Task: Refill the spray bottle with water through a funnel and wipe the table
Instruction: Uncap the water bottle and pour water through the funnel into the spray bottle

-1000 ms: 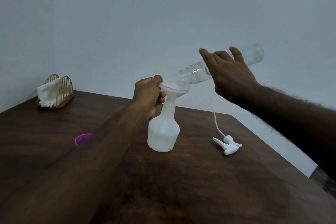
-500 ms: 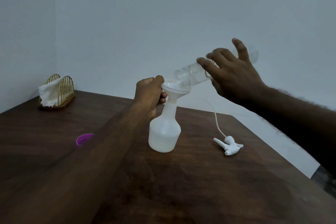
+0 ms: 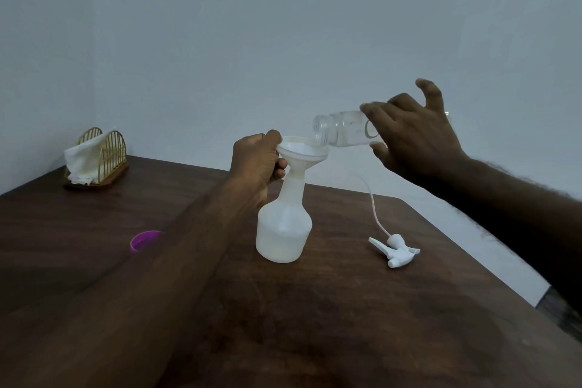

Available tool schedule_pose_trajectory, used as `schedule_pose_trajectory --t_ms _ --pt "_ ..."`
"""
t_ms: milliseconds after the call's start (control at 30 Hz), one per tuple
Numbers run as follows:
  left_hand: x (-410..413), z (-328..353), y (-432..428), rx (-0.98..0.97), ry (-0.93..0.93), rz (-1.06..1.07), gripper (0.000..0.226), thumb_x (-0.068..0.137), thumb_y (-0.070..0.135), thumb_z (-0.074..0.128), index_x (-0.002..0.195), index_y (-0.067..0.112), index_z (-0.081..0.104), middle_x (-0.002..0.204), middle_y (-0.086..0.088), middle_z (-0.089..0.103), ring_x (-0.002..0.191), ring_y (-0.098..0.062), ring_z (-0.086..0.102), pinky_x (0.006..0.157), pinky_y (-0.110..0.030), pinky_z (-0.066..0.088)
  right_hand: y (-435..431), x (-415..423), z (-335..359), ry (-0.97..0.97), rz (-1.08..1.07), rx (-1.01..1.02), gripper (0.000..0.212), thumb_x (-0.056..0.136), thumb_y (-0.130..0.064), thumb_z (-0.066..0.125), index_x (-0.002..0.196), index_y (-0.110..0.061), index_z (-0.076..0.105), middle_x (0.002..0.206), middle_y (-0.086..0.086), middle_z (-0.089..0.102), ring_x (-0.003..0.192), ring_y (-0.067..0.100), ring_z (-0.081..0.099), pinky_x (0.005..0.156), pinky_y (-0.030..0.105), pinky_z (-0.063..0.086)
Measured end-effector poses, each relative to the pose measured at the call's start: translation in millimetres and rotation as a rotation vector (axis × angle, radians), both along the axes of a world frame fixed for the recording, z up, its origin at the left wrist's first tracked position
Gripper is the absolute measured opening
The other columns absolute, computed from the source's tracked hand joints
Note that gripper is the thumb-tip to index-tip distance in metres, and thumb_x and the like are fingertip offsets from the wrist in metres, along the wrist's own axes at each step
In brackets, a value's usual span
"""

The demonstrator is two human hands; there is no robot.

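Note:
A white spray bottle [image 3: 284, 231] stands upright on the dark wooden table [image 3: 346, 324] with a white funnel [image 3: 303, 153] seated in its neck. My left hand [image 3: 256, 164] grips the funnel's rim and the bottle's neck from the left. My right hand [image 3: 412, 132] holds a clear plastic water bottle [image 3: 340, 131] lying almost level, its open mouth just above the funnel's right edge. The little finger is lifted off the bottle. The white spray head [image 3: 395, 250] with its thin tube lies on the table to the right.
A purple cap [image 3: 143, 239] lies on the table left of my forearm. At the far left corner a gold wire holder [image 3: 97, 156] contains a white cloth. The table's right edge runs diagonally behind the spray head. A plain wall stands behind.
My right hand has lowered the water bottle's back end from a steep tilt to nearly level and drawn its mouth a little back from the funnel. The left hand has stayed put.

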State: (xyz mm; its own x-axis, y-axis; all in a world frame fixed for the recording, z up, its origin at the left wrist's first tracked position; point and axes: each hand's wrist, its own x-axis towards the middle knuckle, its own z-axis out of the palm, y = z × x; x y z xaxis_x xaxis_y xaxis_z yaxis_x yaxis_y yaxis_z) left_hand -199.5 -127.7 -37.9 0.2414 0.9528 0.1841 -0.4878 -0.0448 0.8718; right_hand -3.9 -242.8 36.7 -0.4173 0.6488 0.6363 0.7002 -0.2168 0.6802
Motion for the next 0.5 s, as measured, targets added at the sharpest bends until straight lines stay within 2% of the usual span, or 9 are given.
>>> schedule_pose_trajectory --t_ms 200,333,500 --pt "0.6 0.0 -0.3 -0.002 -0.001 0.000 0.002 0.086 0.009 0.054 0.084 0.007 0.054 0.044 0.003 0.041 0.038 -0.010 0.041 0.039 -0.020 0.035 -0.8 -0.5 -3.0 0.029 -0.007 0.035 0.055 0.077 -0.003 0.070 0.129 -0.009 0.056 0.123 0.008 0.065 0.108 0.035 0.058 0.108 0.058 0.026" --pt "0.9 -0.2 0.2 0.002 -0.002 0.009 0.002 0.085 0.009 0.054 0.084 0.007 0.054 0.044 0.003 0.041 0.038 -0.010 0.041 0.040 -0.020 0.035 2.2 -6.5 -5.5 0.083 -0.015 0.068 0.058 0.076 -0.001 0.069 0.131 -0.011 0.055 0.131 0.015 0.057 0.111 0.038 0.055 0.105 0.057 0.030" --pt "0.5 -0.4 0.0 -0.001 -0.002 0.008 0.004 0.085 0.009 0.054 0.082 0.006 0.053 0.047 0.001 0.040 0.039 -0.011 0.041 0.039 -0.020 0.035 3.0 -6.9 -5.5 0.130 -0.041 0.078 0.057 0.079 -0.007 0.070 0.133 -0.011 0.053 0.118 0.016 0.059 0.108 0.038 0.055 0.105 0.056 0.030"
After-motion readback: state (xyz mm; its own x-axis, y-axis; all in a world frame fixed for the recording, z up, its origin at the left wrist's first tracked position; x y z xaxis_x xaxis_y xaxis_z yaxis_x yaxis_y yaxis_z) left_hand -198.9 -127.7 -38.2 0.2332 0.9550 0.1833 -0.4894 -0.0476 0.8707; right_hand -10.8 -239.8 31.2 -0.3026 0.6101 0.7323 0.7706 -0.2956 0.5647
